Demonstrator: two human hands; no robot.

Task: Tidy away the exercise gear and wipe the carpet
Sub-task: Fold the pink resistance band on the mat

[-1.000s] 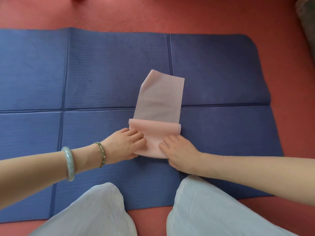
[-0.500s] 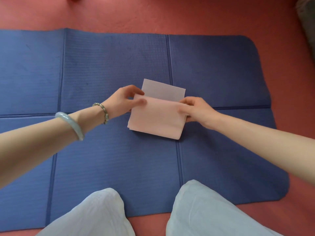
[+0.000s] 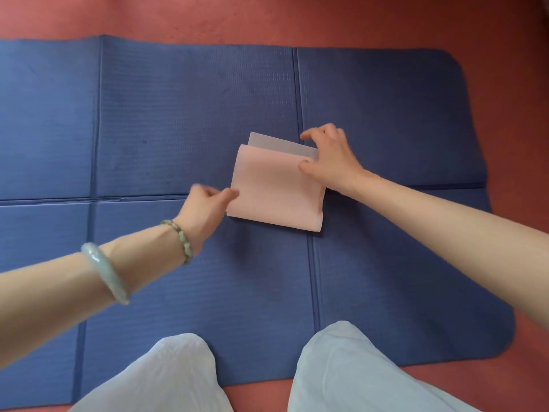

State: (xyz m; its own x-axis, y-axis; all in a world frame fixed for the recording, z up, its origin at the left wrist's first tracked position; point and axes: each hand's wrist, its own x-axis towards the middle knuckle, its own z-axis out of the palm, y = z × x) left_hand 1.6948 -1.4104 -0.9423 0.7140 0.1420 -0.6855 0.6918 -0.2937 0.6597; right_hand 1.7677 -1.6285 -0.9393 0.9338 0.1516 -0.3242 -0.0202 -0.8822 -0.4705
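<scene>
A pink resistance band (image 3: 274,188), folded into a flat rectangle, lies on the blue exercise mat (image 3: 178,114) spread over the red carpet (image 3: 511,55). A thin paler strip of the band sticks out past the fold's far edge. My right hand (image 3: 329,159) pinches the far right corner of the band between thumb and fingers. My left hand (image 3: 208,203) is blurred at the band's left edge, thumb touching it, fingers curled; it does not clearly hold the band.
The mat has fold creases crossing near the band and fills most of the view. My knees in pale trousers (image 3: 341,370) rest at the mat's near edge. Two bracelets sit on my left wrist.
The band went from half-rolled to folded flat, further from me. My left hand has slid from the far left corner down to the left edge; my right hand stays on the right corner.
</scene>
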